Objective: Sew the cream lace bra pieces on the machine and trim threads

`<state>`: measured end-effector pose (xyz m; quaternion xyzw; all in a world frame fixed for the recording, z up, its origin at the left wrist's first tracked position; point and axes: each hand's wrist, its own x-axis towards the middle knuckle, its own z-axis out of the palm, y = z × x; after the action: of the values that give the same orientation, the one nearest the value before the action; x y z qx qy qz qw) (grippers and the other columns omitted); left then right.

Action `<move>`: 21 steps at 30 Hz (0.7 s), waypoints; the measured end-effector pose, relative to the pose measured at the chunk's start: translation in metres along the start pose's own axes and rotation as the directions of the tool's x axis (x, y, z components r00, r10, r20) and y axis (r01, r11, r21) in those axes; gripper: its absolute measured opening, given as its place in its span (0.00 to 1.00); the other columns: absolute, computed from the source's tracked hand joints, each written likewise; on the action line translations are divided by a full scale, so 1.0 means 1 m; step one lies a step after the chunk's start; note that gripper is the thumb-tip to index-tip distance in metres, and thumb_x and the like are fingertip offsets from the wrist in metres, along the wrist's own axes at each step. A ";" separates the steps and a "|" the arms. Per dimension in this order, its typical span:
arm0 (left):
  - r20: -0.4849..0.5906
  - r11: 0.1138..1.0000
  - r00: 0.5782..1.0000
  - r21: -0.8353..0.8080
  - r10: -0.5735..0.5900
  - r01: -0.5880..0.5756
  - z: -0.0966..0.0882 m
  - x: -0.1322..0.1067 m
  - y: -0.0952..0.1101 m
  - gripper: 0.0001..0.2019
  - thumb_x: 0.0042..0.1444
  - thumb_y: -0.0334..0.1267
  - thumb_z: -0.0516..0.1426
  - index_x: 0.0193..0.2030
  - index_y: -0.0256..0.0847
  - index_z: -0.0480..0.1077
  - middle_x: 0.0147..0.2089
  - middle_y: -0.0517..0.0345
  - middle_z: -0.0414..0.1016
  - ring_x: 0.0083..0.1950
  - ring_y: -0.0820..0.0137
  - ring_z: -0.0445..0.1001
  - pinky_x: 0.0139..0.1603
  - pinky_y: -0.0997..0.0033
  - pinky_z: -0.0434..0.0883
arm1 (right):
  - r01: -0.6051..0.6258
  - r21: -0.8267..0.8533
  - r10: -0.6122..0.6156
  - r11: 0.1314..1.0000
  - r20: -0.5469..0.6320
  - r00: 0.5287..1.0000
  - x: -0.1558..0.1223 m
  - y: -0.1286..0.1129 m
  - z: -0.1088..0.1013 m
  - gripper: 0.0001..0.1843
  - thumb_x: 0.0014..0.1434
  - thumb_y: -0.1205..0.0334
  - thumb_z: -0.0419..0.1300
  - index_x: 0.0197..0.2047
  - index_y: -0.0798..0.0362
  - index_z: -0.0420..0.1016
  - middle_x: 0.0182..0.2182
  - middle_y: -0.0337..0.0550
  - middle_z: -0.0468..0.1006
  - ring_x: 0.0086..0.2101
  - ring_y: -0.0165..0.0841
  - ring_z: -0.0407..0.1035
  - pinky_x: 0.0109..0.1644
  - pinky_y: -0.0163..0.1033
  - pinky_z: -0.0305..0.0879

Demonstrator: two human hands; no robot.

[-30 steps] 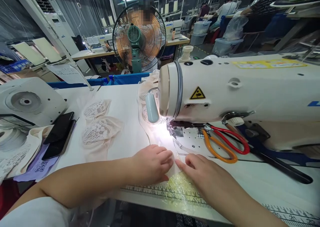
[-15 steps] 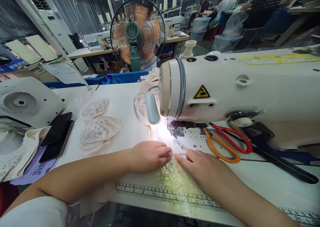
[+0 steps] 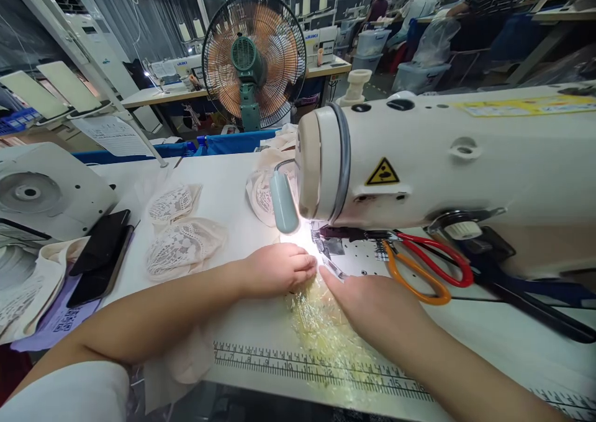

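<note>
My left hand (image 3: 284, 270) lies by the sewing machine's lit needle area, fingers curled down and pressed together at the top end of a shiny, yellowish see-through material (image 3: 316, 323). What its fingertips grip is hidden. Opposite it, my right hand (image 3: 372, 298) rests low on the machine bed, one finger stretched toward the left fingertips and the others mostly hidden. A slim metal piece (image 3: 333, 267) runs from the presser foot area toward this hand; its kind is unclear. The sewing machine (image 3: 419, 155) stands over the work, and glare washes out the cloth at the needle.
Scissors with red and orange handles (image 3: 419, 276) lie right of the needle. Lace bra cups (image 3: 181, 248) lie left, near black phones (image 3: 100, 257). A small lamp (image 3: 284, 202) hangs by the machine head. Behind stands a fan (image 3: 251, 59); a printed ruler (image 3: 261, 360) lines the front edge.
Both hands have moved slightly up toward the needle, and the yellowish material has shifted with them. The right index finger now reaches farther forward. The camera view has shifted a little.
</note>
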<state>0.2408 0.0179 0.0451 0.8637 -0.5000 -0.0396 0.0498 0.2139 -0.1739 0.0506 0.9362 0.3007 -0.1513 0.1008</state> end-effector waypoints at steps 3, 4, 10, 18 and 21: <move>-0.027 0.997 0.998 -0.053 -0.062 0.060 0.003 0.001 -0.008 0.17 0.65 0.36 0.42 0.51 0.37 0.69 0.51 0.49 0.72 0.52 0.64 0.68 0.53 0.64 0.66 | -0.047 0.025 0.046 0.999 0.027 0.999 0.003 -0.003 -0.002 0.39 0.50 0.78 0.53 0.65 0.54 0.53 0.22 0.48 0.76 0.24 0.41 0.71 0.21 0.37 0.51; -0.031 0.997 0.998 -0.057 -0.062 0.060 0.005 0.002 -0.011 0.17 0.65 0.36 0.42 0.51 0.37 0.69 0.51 0.49 0.72 0.53 0.64 0.68 0.53 0.64 0.66 | -0.061 0.033 0.060 0.998 0.034 0.998 0.004 -0.005 -0.003 0.39 0.50 0.78 0.53 0.65 0.54 0.52 0.22 0.49 0.76 0.24 0.41 0.72 0.21 0.37 0.51; -0.091 0.998 0.994 -0.016 -0.057 0.056 0.014 0.004 -0.024 0.18 0.66 0.37 0.41 0.50 0.37 0.68 0.51 0.48 0.71 0.51 0.64 0.67 0.51 0.64 0.64 | -0.086 0.023 0.085 0.996 0.047 0.995 0.002 -0.010 -0.007 0.45 0.45 0.81 0.55 0.66 0.55 0.49 0.22 0.47 0.75 0.23 0.39 0.71 0.19 0.35 0.51; -0.102 0.993 0.994 0.113 -0.027 0.039 0.012 0.006 -0.038 0.17 0.64 0.33 0.41 0.50 0.34 0.68 0.43 0.45 0.72 0.45 0.60 0.69 0.48 0.57 0.63 | -0.070 0.016 0.071 0.997 -0.116 0.991 -0.008 -0.012 0.014 0.41 0.44 0.82 0.53 0.63 0.53 0.58 0.24 0.41 0.74 0.23 0.33 0.69 0.19 0.34 0.46; -0.135 0.990 0.981 -0.033 -0.139 0.135 0.011 0.005 -0.040 0.17 0.63 0.36 0.43 0.48 0.36 0.70 0.41 0.47 0.72 0.44 0.60 0.69 0.47 0.57 0.64 | -0.066 0.022 0.070 0.998 -0.265 0.962 -0.010 -0.014 0.034 0.35 0.49 0.79 0.53 0.61 0.53 0.62 0.25 0.42 0.74 0.27 0.34 0.69 0.25 0.35 0.54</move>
<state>0.2765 0.0330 0.0292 0.8961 -0.4343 0.0105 0.0913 0.1903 -0.1778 0.0212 0.9585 0.2781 -0.0229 0.0586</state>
